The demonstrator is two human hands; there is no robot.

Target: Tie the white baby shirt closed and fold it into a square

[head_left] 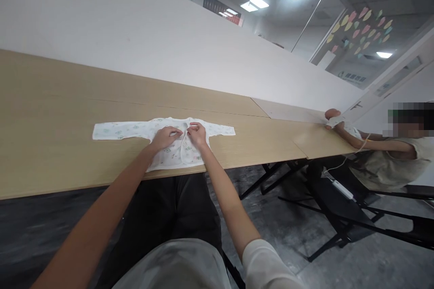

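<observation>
While the white, pastel-printed shirt (pixel 175 151) lies sleeves-spread, left hand (pixel 167 137) and right hand (pixel 197 134) pinch its front.

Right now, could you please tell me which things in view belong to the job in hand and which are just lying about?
In the job: white printed baby shirt, left hand, right hand, tabletop beneath.
Lying about: white power strip, black folding chair, paper notes.
</observation>
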